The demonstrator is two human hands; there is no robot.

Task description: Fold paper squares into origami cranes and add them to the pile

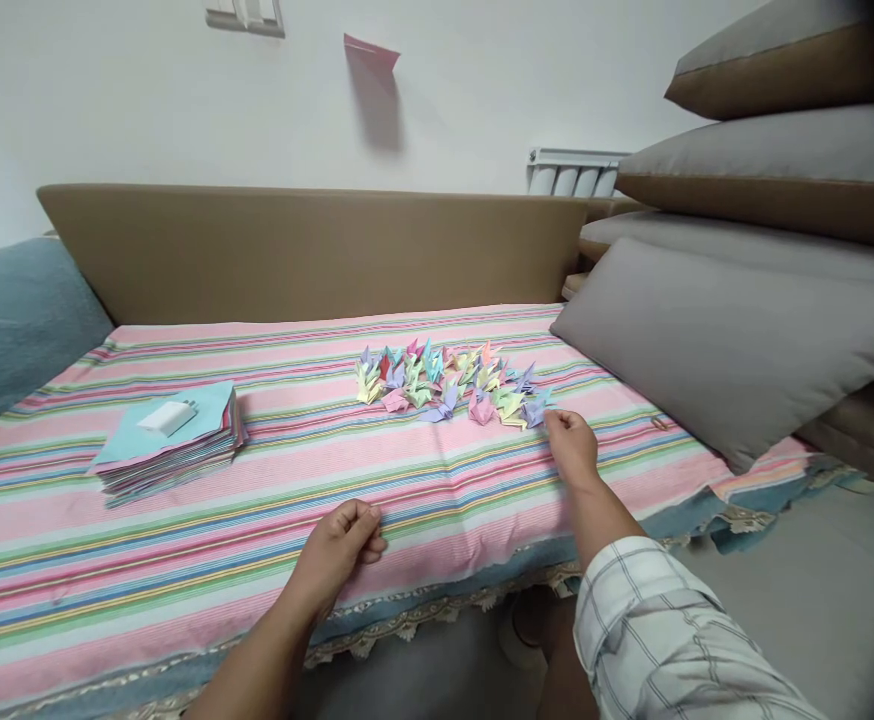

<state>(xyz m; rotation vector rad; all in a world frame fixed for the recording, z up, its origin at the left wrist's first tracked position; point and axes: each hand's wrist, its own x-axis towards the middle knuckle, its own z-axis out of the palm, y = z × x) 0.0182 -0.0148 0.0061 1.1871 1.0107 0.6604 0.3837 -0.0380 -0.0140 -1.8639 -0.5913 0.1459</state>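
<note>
Checked sleeve up front, right hand at the edge of the paper cranes

Right fingertips meet by the purple crane at the group's near right corner; can't tell whether they pinch it or only touch. Left hand is well apart from the group, fingers curled in, thumb against them, nothing visible in it (palm side is hidden). Cranes are packed in rough rows mid-cloth, probably bunched so all stay within reach. Paper stack lies off left on the striped cloth, charger on top, likely a weight holding sheets flat. Grey cushions pile up right, presumably parked aside.
</note>
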